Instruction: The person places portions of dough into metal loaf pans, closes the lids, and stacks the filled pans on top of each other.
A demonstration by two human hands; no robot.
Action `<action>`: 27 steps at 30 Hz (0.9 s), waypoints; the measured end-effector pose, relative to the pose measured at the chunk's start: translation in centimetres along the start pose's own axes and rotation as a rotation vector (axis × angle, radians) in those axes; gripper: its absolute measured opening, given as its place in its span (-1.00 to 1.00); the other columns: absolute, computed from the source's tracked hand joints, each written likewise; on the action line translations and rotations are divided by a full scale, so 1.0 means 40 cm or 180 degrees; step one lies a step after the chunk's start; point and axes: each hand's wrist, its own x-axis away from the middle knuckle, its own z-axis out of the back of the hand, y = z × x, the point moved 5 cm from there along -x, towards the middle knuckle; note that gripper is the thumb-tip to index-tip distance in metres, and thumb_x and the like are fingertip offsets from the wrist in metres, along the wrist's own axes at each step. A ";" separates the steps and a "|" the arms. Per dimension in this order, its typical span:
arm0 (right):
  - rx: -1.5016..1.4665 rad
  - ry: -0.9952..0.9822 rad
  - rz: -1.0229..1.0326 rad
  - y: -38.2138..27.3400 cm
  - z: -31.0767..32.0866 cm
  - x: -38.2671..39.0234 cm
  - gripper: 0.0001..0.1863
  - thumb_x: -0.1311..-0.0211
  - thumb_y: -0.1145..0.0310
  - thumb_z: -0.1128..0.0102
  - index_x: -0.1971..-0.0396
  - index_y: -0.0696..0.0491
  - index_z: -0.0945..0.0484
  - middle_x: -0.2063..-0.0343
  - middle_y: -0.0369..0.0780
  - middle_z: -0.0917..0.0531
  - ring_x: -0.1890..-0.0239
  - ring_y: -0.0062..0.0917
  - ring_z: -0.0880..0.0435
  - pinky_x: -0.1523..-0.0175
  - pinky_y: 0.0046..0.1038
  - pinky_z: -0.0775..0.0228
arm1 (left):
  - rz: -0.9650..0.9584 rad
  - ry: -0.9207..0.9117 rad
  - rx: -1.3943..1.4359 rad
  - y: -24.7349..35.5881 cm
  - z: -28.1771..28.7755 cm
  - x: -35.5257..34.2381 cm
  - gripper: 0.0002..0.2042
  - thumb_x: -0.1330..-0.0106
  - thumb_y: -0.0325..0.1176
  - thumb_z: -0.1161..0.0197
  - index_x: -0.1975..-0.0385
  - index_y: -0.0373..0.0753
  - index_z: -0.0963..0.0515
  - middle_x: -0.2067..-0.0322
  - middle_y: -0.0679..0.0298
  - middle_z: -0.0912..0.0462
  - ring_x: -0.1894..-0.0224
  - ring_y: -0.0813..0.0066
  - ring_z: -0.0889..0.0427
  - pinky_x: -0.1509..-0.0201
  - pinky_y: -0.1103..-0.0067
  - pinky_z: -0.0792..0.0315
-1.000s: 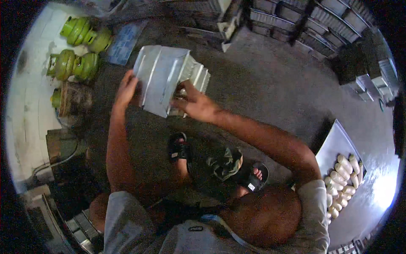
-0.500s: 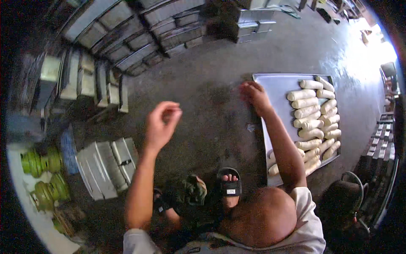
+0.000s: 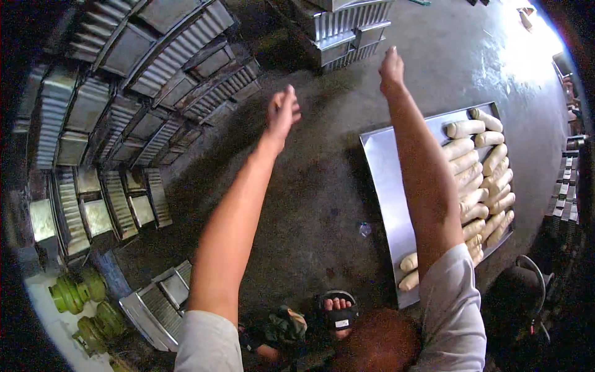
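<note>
Both of my arms reach forward over the dark floor. My left hand (image 3: 284, 116) is in mid-air with its fingers apart, holding nothing. Farther out, my right hand (image 3: 391, 71) has its fingers stretched, with nothing seen in it; it is nearest to a stack of ribbed metal tins (image 3: 350, 53). Below my right forearm lies a large metal tray (image 3: 385, 186), its left part bare. Pale dough rolls (image 3: 465, 162) lie in rows over its right side, with a few at its near end. My right arm hides part of the tray and some rolls.
Tall stacks of ribbed metal tins (image 3: 180, 80) stand at the left, with more tins (image 3: 158, 310) near my left elbow. Green gas cylinders (image 3: 77, 291) sit at the lower left. A dark rounded container with a hose (image 3: 517, 291) is at the right. My sandalled foot (image 3: 339, 310) is below.
Both hands have moved forward and away from me, the right one leaving the tray's left edge. The view has shifted, bringing the tin stacks closer.
</note>
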 end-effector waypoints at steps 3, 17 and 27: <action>0.0889 0.0431 0.0497 0.098 0.084 -0.089 -0.38 -0.44 -0.08 0.24 0.27 0.26 -0.52 0.17 0.16 -0.55 0.08 0.00 -0.51 -0.03 -0.10 -0.33 | 0.0067 -0.0176 0.0423 0.058 -0.140 -0.147 -0.12 -0.30 0.37 0.10 -0.30 -0.38 -0.12 -0.26 -0.02 -0.26 -0.26 0.17 -0.32 -0.30 0.30 -0.30; 0.1859 0.0029 0.1505 0.035 -0.100 0.176 -0.43 -0.42 0.05 0.20 -0.31 0.04 -0.19 -0.27 -0.12 -0.38 -0.34 -0.38 -0.30 -0.48 -0.07 0.32 | -0.0427 -0.0223 0.1895 0.009 -0.057 -0.687 -0.39 -0.45 0.15 0.23 -0.29 -0.18 -0.29 -0.27 0.26 -0.34 -0.29 0.25 -0.28 -0.39 0.30 -0.16; 0.0935 0.0334 0.0987 0.026 -0.091 0.174 -0.59 -0.45 0.15 0.25 -0.11 0.06 -0.39 -0.02 -0.09 -0.58 -0.13 -0.19 -0.48 -0.38 -0.16 -0.04 | -0.0158 0.0237 0.0935 -0.010 -0.001 -0.561 -0.38 -0.46 0.17 0.31 -0.31 -0.15 -0.25 -0.28 0.32 -0.32 -0.28 0.33 -0.28 -0.37 0.37 -0.15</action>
